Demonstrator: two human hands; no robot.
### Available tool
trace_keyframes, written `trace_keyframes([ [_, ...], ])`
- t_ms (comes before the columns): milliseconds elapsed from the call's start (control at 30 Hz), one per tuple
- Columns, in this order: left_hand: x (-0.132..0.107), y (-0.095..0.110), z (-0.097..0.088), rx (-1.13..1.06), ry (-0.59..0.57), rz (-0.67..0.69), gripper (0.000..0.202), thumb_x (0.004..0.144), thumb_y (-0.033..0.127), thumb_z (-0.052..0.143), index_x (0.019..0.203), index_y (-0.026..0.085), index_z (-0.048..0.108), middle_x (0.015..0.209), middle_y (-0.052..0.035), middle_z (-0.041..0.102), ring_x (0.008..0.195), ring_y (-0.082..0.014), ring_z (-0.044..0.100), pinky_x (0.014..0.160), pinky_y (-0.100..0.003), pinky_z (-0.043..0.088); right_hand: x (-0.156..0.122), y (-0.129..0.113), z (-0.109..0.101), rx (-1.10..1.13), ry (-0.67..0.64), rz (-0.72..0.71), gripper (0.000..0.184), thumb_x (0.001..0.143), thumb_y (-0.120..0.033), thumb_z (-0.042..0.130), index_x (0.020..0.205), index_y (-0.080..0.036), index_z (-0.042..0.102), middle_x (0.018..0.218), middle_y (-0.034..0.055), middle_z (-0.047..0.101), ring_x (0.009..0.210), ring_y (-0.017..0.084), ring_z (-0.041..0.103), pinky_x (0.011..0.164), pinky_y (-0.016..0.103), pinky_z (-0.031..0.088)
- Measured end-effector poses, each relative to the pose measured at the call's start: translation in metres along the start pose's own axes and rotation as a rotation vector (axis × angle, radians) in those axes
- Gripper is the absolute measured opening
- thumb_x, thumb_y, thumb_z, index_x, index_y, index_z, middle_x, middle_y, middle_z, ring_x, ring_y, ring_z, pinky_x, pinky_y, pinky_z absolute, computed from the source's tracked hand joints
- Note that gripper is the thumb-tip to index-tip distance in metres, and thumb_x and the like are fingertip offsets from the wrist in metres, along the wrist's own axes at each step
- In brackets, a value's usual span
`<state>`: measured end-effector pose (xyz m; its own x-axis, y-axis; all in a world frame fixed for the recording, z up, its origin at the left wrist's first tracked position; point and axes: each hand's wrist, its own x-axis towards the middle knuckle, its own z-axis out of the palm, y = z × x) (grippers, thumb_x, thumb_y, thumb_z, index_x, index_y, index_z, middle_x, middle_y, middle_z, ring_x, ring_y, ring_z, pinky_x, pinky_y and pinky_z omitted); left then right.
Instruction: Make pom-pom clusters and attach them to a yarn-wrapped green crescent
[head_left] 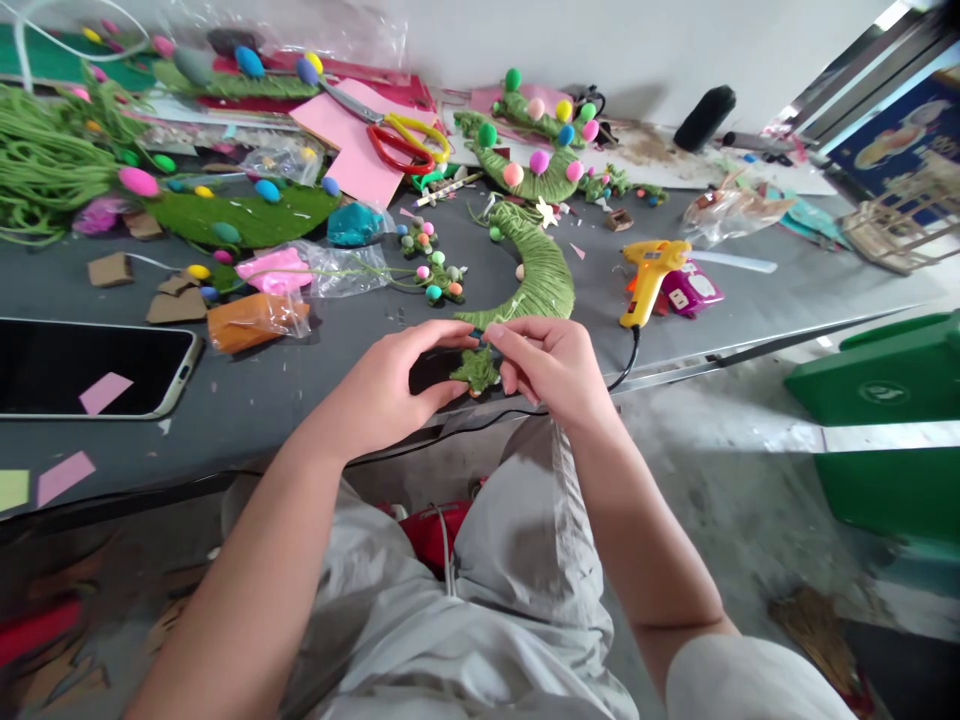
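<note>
My left hand (394, 375) and my right hand (551, 365) meet at the table's near edge, fingers pinched together on a small green yarn-wrapped piece (474, 370). Something tiny and blue shows between the fingertips. Just behind the hands lies a green yarn-wrapped crescent (541, 275) on the grey table (285, 390). A yellow glue gun (648, 277) stands to the right of it, its black cord running under my right hand.
A phone (90, 367) lies at the left edge beside pink paper scraps. Red-and-yellow scissors (405, 140), bags of pompoms, green yarn (45, 160) and finished decorated crescents (536, 170) crowd the back. Green bins (885, 385) stand on the floor at right.
</note>
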<state>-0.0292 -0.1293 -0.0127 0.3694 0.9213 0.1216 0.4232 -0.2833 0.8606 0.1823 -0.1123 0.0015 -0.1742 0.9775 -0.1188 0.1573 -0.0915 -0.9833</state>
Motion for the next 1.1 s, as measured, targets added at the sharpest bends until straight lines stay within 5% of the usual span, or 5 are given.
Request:
trace_keyframes([
  [433, 0.002, -0.003, -0.002, 0.079, -0.001, 0.052, 0.053, 0.092, 0.026, 0.073, 0.143, 0.026, 0.06, 0.142, -0.0034, 0.069, 0.13, -0.0237, 0.065, 0.114, -0.036, 0.051, 0.002, -0.006, 0.0, -0.106, 0.001, 0.005, 0.038, 0.09, -0.052, 0.072, 0.088, -0.015, 0.077, 0.051, -0.0013, 0.063, 0.039, 0.006, 0.039, 0.04, 0.022, 0.03],
  [633, -0.004, 0.002, -0.002, 0.105, 0.116, 0.131, 0.042, 0.092, 0.026, 0.071, 0.133, 0.023, 0.064, 0.137, -0.0056, 0.069, 0.127, -0.0242, 0.065, 0.112, -0.036, 0.05, 0.002, 0.005, 0.001, -0.161, 0.057, -0.034, 0.039, 0.088, -0.052, 0.074, 0.09, -0.014, 0.078, 0.049, -0.0017, 0.062, 0.04, 0.007, 0.041, 0.042, 0.022, 0.032],
  [1100, -0.01, 0.008, 0.011, 0.304, 0.155, 0.116, 0.045, 0.09, 0.036, 0.072, 0.133, 0.024, 0.064, 0.136, -0.007, 0.07, 0.124, -0.0291, 0.066, 0.107, -0.045, 0.049, -0.008, 0.012, 0.001, -0.274, 0.124, -0.121, 0.034, 0.094, -0.047, 0.068, 0.083, -0.016, 0.078, 0.046, -0.0041, 0.054, 0.046, 0.009, 0.042, 0.054, 0.026, 0.039],
])
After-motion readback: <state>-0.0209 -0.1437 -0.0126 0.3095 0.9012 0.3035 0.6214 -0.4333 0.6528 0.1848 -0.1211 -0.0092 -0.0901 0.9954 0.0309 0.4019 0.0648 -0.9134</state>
